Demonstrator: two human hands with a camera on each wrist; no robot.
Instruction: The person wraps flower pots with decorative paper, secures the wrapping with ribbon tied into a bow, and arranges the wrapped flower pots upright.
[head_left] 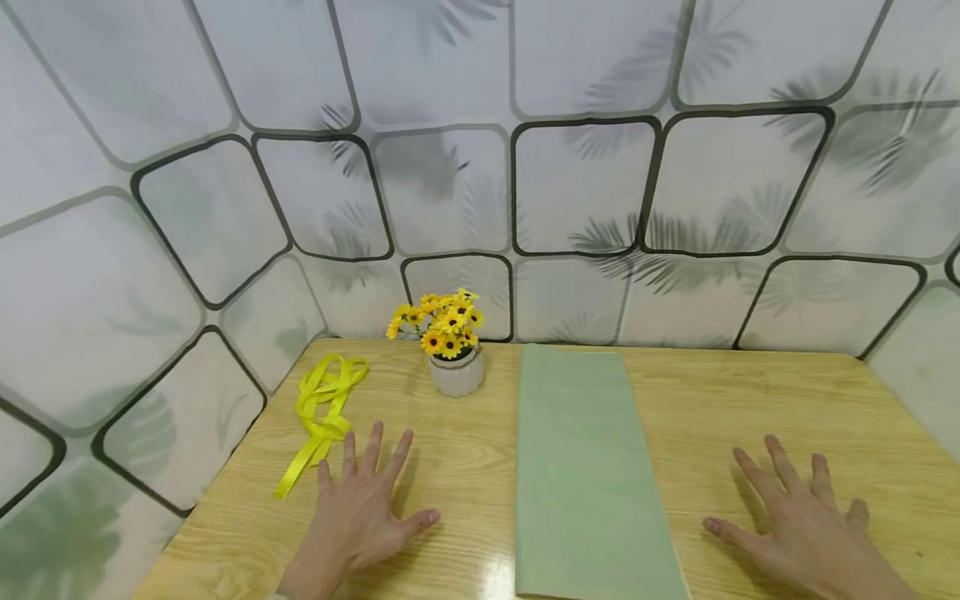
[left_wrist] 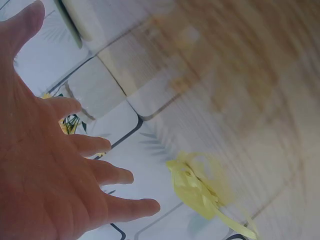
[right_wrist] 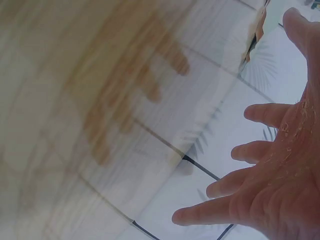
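My left hand (head_left: 360,512) is spread, palm down, over the left part of the wooden table, fingers straight and holding nothing. Close to its fingertips lies a loosely looped yellow ribbon (head_left: 324,427), also seen in the left wrist view as a yellow bundle (left_wrist: 197,187). On the right side my right hand (head_left: 810,533) is spread the same way, and the right wrist view shows its palm (right_wrist: 280,175) bare. Between the hands lies a long folded sheet of pale green material (head_left: 585,475), touched by neither hand.
A small white pot (head_left: 457,373) with yellow artificial-looking flowers (head_left: 447,323) stands near the table's back edge, left of the green sheet. Patterned cloth (head_left: 585,183) hangs behind the table and along its sides. The wooden table top (head_left: 750,400) is glossy.
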